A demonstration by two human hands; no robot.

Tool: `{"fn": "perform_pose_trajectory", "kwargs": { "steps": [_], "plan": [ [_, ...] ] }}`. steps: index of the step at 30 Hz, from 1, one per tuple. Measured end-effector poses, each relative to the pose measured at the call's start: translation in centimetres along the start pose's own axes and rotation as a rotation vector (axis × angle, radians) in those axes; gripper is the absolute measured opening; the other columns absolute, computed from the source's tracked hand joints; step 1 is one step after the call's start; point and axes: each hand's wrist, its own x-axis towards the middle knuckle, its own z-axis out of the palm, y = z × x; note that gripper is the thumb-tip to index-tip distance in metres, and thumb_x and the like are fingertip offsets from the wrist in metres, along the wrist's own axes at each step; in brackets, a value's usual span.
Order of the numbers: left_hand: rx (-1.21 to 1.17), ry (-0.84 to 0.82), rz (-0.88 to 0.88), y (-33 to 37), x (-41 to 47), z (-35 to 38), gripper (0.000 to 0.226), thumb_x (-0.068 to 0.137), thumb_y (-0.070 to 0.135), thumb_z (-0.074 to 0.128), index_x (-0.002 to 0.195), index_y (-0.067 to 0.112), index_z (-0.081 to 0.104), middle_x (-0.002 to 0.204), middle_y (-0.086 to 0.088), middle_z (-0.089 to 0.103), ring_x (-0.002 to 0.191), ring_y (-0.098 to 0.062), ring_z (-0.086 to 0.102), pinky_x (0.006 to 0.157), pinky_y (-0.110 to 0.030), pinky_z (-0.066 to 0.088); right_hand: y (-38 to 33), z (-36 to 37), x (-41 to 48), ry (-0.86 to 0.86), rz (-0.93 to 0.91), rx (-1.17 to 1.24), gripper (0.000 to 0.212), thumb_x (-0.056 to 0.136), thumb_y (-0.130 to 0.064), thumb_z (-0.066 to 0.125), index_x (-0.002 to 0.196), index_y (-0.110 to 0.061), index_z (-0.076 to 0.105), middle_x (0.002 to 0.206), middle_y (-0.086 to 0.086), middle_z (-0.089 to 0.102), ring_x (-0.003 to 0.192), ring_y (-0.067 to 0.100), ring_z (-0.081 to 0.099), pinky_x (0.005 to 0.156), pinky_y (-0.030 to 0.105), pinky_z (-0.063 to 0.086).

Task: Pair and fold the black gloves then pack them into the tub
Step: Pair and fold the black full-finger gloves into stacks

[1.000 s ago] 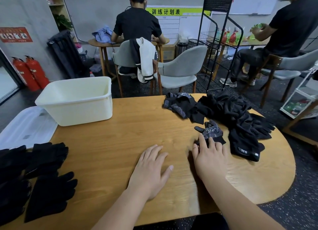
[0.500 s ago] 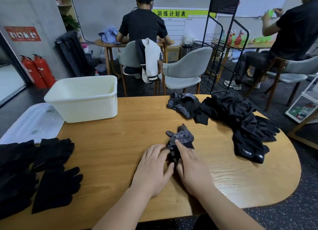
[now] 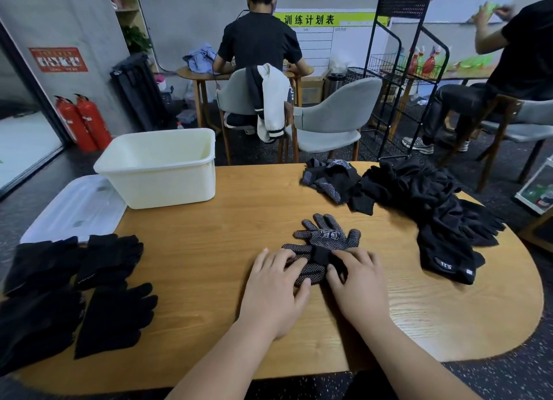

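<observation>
A black dotted glove (image 3: 324,238) lies on the wooden table (image 3: 209,250) at its middle, fingers pointing away from me. My left hand (image 3: 276,286) rests flat on its near left part. My right hand (image 3: 357,283) presses on its cuff end from the right, fingers slightly bent over the fabric. A heap of loose black gloves (image 3: 434,214) covers the table's right side, with another dotted glove (image 3: 329,179) at its left end. Several flat black gloves (image 3: 74,283) lie at the left edge. The cream tub (image 3: 161,169) stands at the back left, nothing visible inside.
A clear lid (image 3: 74,208) lies beside the tub at the far left. Behind the table stand grey chairs (image 3: 329,121), a black wire rack (image 3: 401,79) and two people seated at other tables. Red extinguishers (image 3: 83,121) lean by the left wall.
My right hand dragged the dotted glove from the right pile's edge to the table's middle. My left hand moved onto it, and both hands now lie on the glove.
</observation>
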Motion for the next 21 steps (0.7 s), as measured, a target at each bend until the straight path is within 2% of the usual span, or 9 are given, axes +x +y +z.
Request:
{"fn": "perform_pose_trajectory", "kwargs": {
  "steps": [4,7,10,12,14,17,21],
  "plan": [
    [0.012,0.013,-0.132,-0.1,0.0,0.0,0.059,0.106,0.058,0.026,0.146,0.031,0.059,0.15,0.006,0.05,0.15,-0.015,0.035,0.132,-0.046,0.01,0.1,-0.1,0.1,0.053,0.103,-0.024,0.024,0.092,-0.036,0.072,0.113,-0.027,0.078,0.112,-0.003,0.065,0.106,0.028,0.049,0.092,0.047,0.048],
    [-0.008,0.051,-0.219,-0.3,0.1,0.0,0.059,0.105,0.056,0.029,0.144,0.024,0.06,0.157,0.001,0.048,0.155,-0.021,0.03,0.131,-0.047,0.016,0.2,-0.1,-0.1,0.098,0.103,-0.067,0.02,0.087,-0.03,0.078,0.107,-0.026,0.079,0.109,-0.001,0.064,0.107,0.031,0.05,0.09,0.048,0.046],
    [-0.024,0.053,-0.105,-0.3,0.0,0.1,0.051,0.104,0.052,0.037,0.141,0.025,0.059,0.154,0.006,0.047,0.146,-0.019,0.037,0.125,-0.043,0.028,-0.1,-0.1,-0.3,0.069,-0.023,-0.135,0.025,0.085,-0.03,0.077,0.11,-0.027,0.077,0.113,-0.003,0.065,0.111,0.03,0.052,0.093,0.046,0.044],
    [-0.027,0.05,-0.03,-0.2,-0.1,0.2,0.046,0.104,0.051,0.04,0.137,0.027,0.061,0.144,0.01,0.052,0.137,-0.017,0.045,0.12,-0.039,0.032,-0.2,0.0,-0.2,0.048,-0.13,-0.142,0.026,0.088,-0.033,0.069,0.112,-0.027,0.075,0.114,-0.005,0.064,0.109,0.026,0.054,0.095,0.045,0.045],
    [-0.01,0.073,-0.069,-0.2,-0.1,0.4,0.048,0.102,0.054,0.042,0.134,0.026,0.063,0.136,0.009,0.056,0.131,-0.019,0.049,0.121,-0.041,0.03,-0.3,0.0,-0.3,0.034,-0.18,-0.147,0.029,0.089,-0.035,0.062,0.114,-0.027,0.075,0.115,-0.006,0.064,0.108,0.024,0.055,0.098,0.044,0.044],
    [-0.006,0.109,-0.179,-0.4,0.1,0.6,0.051,0.097,0.059,0.046,0.131,0.025,0.063,0.129,0.005,0.056,0.128,-0.019,0.05,0.127,-0.047,0.025,-0.4,0.0,-0.3,0.036,-0.185,-0.151,0.029,0.087,-0.032,0.07,0.114,-0.025,0.075,0.117,-0.004,0.065,0.112,0.025,0.056,0.102,0.044,0.043],
    [-0.09,0.194,-0.198,-1.4,0.2,1.2,0.024,0.093,0.045,0.065,0.11,0.028,0.067,0.113,0.013,0.055,0.116,-0.013,0.055,0.127,-0.044,0.026,-0.8,-0.2,-0.3,0.034,-0.212,-0.122,0.027,0.084,-0.027,0.074,0.111,-0.022,0.075,0.117,-0.003,0.066,0.112,0.024,0.057,0.101,0.042,0.045]
  ]
}}
